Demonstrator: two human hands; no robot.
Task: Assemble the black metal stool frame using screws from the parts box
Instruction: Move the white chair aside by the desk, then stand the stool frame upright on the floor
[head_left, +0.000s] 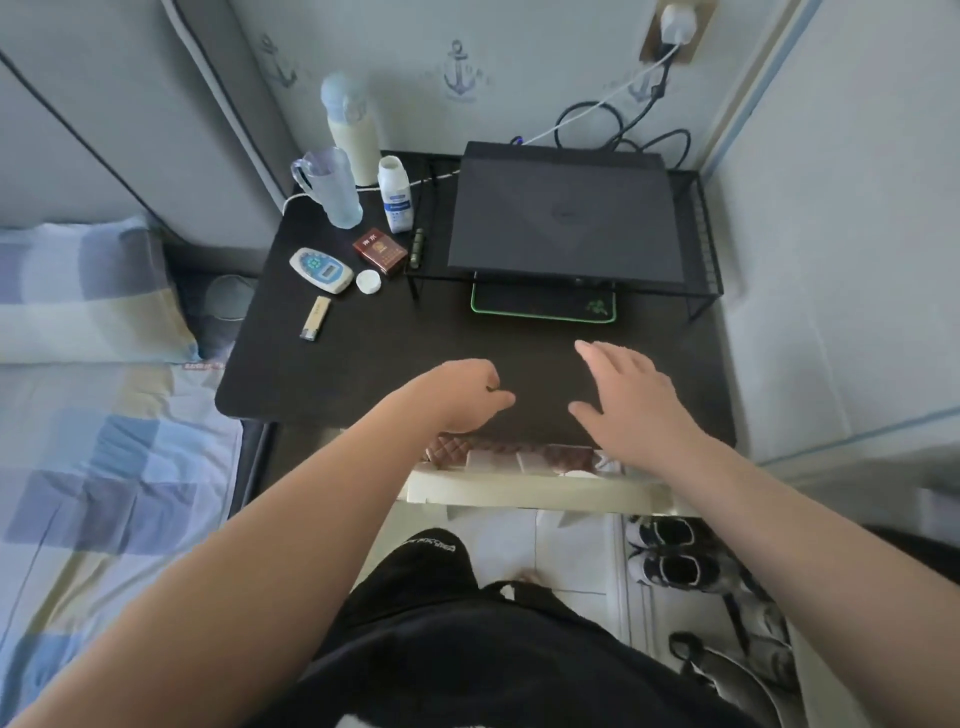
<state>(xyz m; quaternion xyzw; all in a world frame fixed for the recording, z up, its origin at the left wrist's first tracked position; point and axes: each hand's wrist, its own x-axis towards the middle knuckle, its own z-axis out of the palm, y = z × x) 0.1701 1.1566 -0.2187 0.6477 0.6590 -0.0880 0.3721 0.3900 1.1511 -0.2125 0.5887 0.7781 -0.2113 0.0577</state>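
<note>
Both my hands hover over the front part of a black table (363, 358). My left hand (462, 395) has its fingers curled in, and nothing shows in it. My right hand (628, 400) is spread with straight fingers, palm down, just above the tabletop. No stool frame, screws or parts box show in the head view. A black wire rack (701, 249) stands on the table's far right with a closed black laptop (566, 223) on top.
On the table's left lie a plastic jug (332, 187), a thermos (353, 130), a white bottle (396, 195), a red cigarette pack (379, 250), a remote (321, 270), a lighter (316, 325). A bed (93, 441) lies left, shoes (670, 556) on the floor right, a cream seat (530, 491) under the table's front edge.
</note>
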